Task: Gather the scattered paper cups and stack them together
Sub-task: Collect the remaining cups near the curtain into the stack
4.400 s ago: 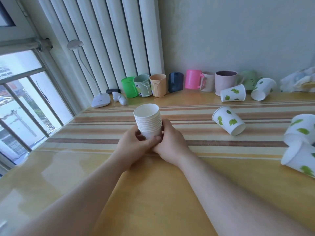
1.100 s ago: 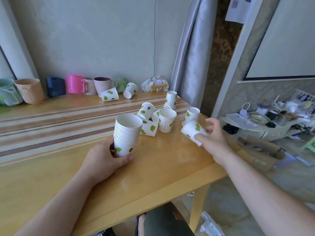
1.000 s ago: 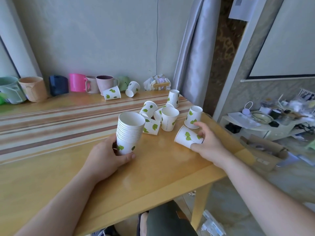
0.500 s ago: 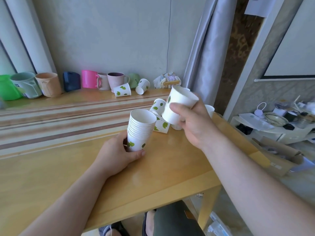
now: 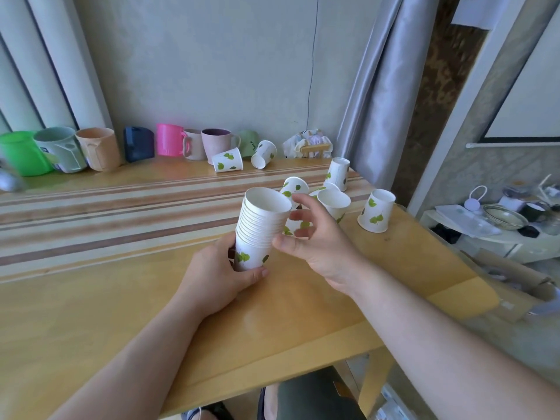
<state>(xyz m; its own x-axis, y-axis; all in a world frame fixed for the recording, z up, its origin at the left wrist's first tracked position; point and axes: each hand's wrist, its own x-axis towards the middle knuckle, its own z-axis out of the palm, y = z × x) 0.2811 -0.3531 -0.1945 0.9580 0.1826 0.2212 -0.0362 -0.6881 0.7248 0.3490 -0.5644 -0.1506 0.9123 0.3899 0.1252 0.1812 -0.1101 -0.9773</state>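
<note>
Left hand (image 5: pixel 216 275) grips the cup stack (image 5: pixel 260 228) at its base.

Stack of cups (image 5: pixel 261 228) at table (image 5: pixel 91 298) centre, between left hand (image 5: pixel 218 275) and right hand (image 5: pixel 318 241). Loose cups (image 5: pixel 375 210) behind and right of stack, near right table edge. Two fallen cups (image 5: pixel 227 159) further back. Row of mugs (image 5: pixel 100 148) along wall at rear left. Low shelf (image 5: pixel 485 234) beyond table, right.

The far green mug (image 5: pixel 250 142) bears small pale lettering, too small to read with certainty; nothing else shows legible text.
</note>
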